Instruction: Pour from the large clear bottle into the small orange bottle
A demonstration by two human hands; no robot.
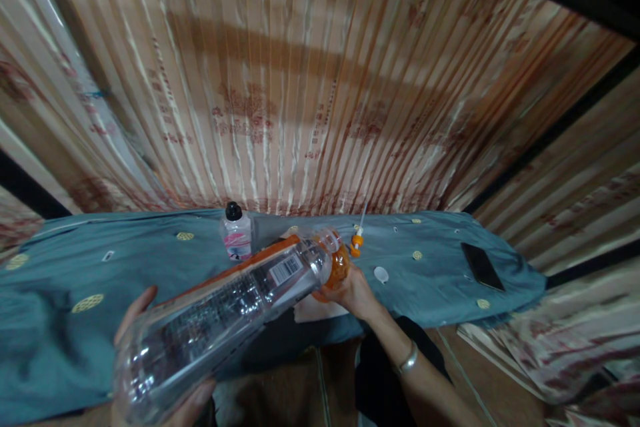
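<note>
The left hand [150, 360] has its grip closed around the base of a large clear plastic bottle [225, 310], tilted with its mouth toward a small orange container [340, 265]. The right hand [350, 293] has its grip closed on that container, just above the surface [75, 267] draped in teal cloth. Behind stands a small black-capped bottle [236, 232]. A white cap [381, 274] and an orange spray nozzle [357, 240] lie near; a phone [481, 265] lies well apart.

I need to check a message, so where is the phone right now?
In the head view the phone lies flat at the right end of the blue cloth, right of the small white cap.
</note>
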